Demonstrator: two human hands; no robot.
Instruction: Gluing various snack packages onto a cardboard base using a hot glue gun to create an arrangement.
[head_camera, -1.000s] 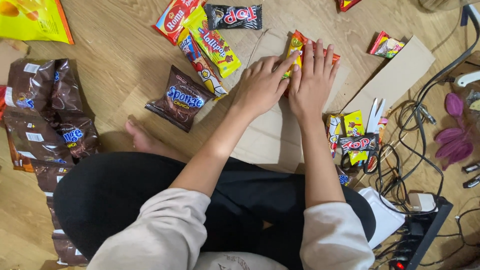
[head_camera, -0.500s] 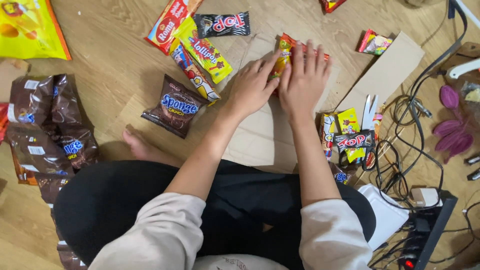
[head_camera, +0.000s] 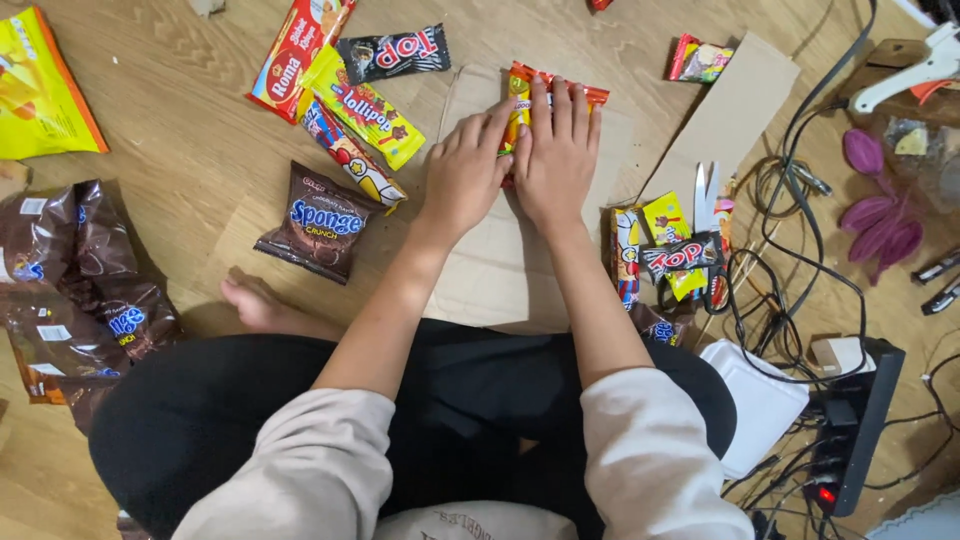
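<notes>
— Hands first: how are they placed?

— Both are laid flat, fingers together and nothing gripped. The left hand (head_camera: 465, 175) is pressed on the cardboard sheet (head_camera: 500, 275), and the right hand (head_camera: 556, 150) is spread over an orange and yellow snack packet (head_camera: 520, 100), its fingertips reaching the packet's far end. The thumbs are seen touching.

— Where is that packet found?

— At the far edge of the cardboard sheet, which is spread on the wooden floor (head_camera: 180, 120) in front of crossed legs in black trousers (head_camera: 250, 410).

— What is seen to the left?

— A brown wafer packet (head_camera: 320, 222) is lying just off the sheet's left edge. Beyond it, a yellow lollipop packet (head_camera: 362, 106), a red biscuit packet (head_camera: 300, 45) and a black candy packet (head_camera: 393, 54) are overlapped. A strip of brown packets (head_camera: 70, 290) is trailed along the floor's left edge.

— And to the right?

— Scissors (head_camera: 705, 200) are rested on a small heap of packets (head_camera: 665, 250) beside the sheet's right edge. A second cardboard strip (head_camera: 735, 110) is set further out, with black cables (head_camera: 800, 230) and a power strip (head_camera: 850, 420) near the lower right corner
</notes>
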